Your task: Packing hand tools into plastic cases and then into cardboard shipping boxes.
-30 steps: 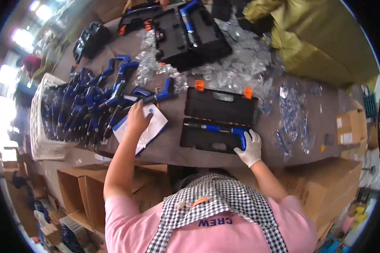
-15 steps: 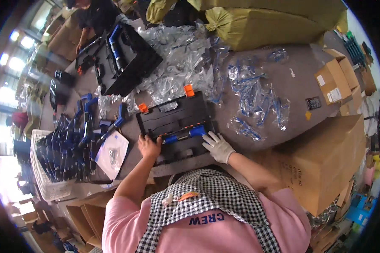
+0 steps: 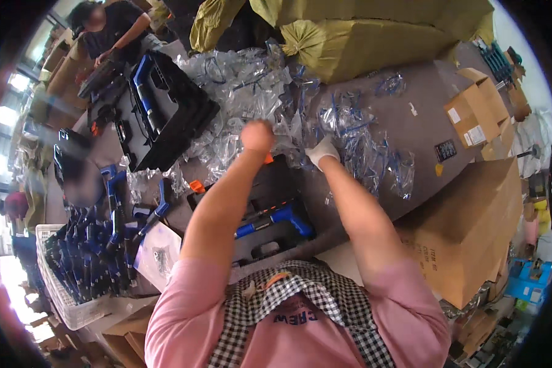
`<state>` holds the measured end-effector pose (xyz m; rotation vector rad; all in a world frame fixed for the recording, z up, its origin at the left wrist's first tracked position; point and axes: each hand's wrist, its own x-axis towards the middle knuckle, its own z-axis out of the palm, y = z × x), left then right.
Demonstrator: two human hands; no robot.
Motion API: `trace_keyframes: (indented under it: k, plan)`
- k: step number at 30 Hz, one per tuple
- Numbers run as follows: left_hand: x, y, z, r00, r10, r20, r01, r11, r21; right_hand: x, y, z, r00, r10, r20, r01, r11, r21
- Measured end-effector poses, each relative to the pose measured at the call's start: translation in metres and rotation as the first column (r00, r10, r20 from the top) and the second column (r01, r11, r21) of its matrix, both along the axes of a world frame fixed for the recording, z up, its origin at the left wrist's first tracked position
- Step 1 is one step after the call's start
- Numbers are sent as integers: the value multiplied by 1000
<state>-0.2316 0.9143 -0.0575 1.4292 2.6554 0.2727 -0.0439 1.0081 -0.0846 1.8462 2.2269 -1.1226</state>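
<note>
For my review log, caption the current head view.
Left hand and gloved right hand over clear plastic bags, beyond an open black case holding a blue tool.

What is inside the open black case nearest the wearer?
A blue-handled tool lies in the case; the left forearm hides its left end and part of the case's interior.

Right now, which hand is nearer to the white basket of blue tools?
Left. The bare left hand is forward and right of the white basket, by the clear plastic bags; the gloved right hand is even farther right.
</note>
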Motion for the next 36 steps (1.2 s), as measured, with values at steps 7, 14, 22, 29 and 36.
trace_keyframes:
  k: [7, 14, 22, 29, 36]
  plan:
    - [9, -187, 127, 832, -321, -452, 543, 634, 550, 29, 19, -42, 841, -105, -531, 192, 975, 111]
    - [96, -367, -45, 865, -498, 60, 482, 793, -373, 43, -119, 55, 625, 773, 106, -538, 327, 777]
    - [103, -316, -42, 997, 77, 20, -40, 696, -717, 63, -228, 9, 230, 906, 356, -947, 124, 297]
    - [127, -338, 1, 908, 414, -65, -410, 843, -350, 72, -199, 34, 623, 778, 80, -761, 579, 292]
    - [129, -354, -43, 898, 172, 404, -166, 985, -50, 65, -206, 24, 565, 815, 131, -816, 527, 239]
